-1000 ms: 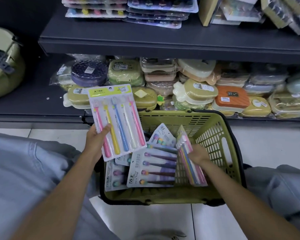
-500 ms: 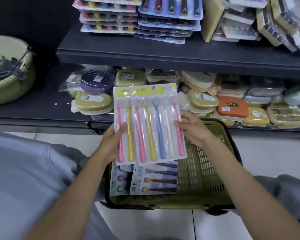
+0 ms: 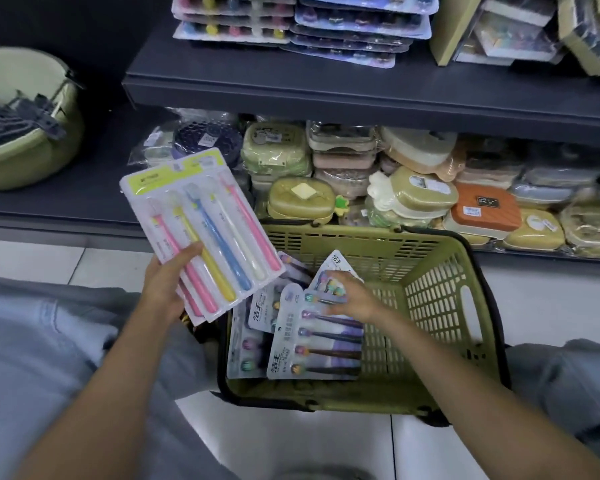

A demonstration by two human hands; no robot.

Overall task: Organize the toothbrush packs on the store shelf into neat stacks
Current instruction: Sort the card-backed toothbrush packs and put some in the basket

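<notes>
A floor of pale glossy tiles (image 3: pixel 284 441) with thin dark joints is seen below. Dark grey shelf boards (image 3: pixel 326 95) are set one above another, and a black back panel (image 3: pixel 66 26) is seen behind them.

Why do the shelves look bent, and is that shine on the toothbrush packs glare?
Head view: the wide-angle lens bows the dark grey shelf edge and tilts things near the borders. Head view: soft white glare lies on the clear plastic front of the yellow-topped five-toothbrush pack in the left hand. Head view: the wrapped soap boxes also glint, slightly soft.
</notes>
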